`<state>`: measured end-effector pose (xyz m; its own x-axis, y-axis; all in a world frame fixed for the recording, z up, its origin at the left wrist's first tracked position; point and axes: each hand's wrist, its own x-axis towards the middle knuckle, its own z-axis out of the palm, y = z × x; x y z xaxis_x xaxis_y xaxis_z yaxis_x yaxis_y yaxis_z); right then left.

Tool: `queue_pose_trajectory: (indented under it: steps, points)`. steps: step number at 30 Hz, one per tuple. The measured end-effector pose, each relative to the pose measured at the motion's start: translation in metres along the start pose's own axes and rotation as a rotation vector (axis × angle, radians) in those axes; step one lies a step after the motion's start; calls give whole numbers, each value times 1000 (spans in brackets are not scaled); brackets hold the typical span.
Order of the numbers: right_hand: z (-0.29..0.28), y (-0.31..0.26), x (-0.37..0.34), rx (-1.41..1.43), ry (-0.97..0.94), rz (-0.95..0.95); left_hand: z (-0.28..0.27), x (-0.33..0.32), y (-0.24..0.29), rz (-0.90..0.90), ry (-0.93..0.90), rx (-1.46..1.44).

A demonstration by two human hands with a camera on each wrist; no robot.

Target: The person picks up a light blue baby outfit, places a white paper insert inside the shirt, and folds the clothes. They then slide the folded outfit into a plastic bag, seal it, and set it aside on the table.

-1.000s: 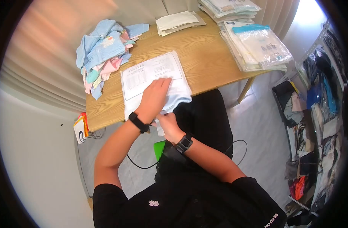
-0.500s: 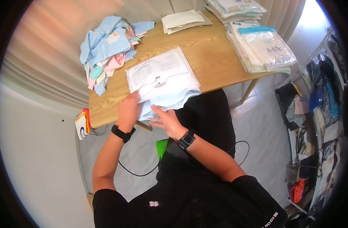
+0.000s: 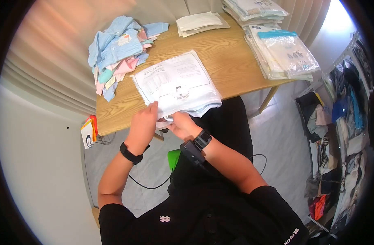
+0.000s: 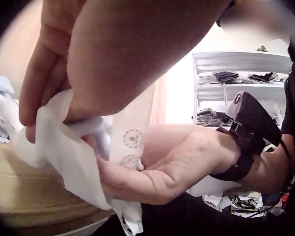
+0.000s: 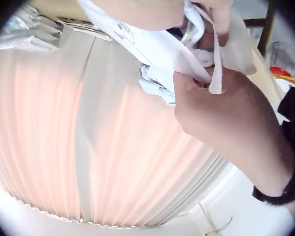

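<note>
A translucent printed bag (image 3: 174,77) lies on the wooden table near its front edge, with pale blue cloth showing inside its near side. My left hand (image 3: 143,124) pinches the bag's open edge at the near left corner; in the left wrist view the white film (image 4: 71,152) is between its thumb and fingers. My right hand (image 3: 185,125) is at the same opening, its fingers partly inside and hidden by the film. In the right wrist view the bag's edge strip (image 5: 216,64) loops between both hands, around light cloth (image 5: 195,29).
A heap of blue and pink clothes (image 3: 121,49) lies at the table's back left. Flat white bags (image 3: 201,22) are at the back, and stacks of packed bags (image 3: 285,53) at the right. Shelves of clothes (image 3: 329,151) stand beyond the right side.
The bag's printed film now covers more of the blue cloth at the near side. My right hand has moved up to the opening beside my left, which was above the bag a second ago.
</note>
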<state>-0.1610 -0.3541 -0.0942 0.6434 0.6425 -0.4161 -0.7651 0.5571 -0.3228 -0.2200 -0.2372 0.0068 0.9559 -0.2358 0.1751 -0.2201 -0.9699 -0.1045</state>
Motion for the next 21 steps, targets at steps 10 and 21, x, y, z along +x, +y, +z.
queue_pose_trajectory:
  steps: [10,21]
  points:
    - [-13,-24,-6,3,-524,-168,-16,-19,13,-121,89,8]
    - [-30,-13,-21,-118,134,-476,-5,-13,41,-214,-138,-62]
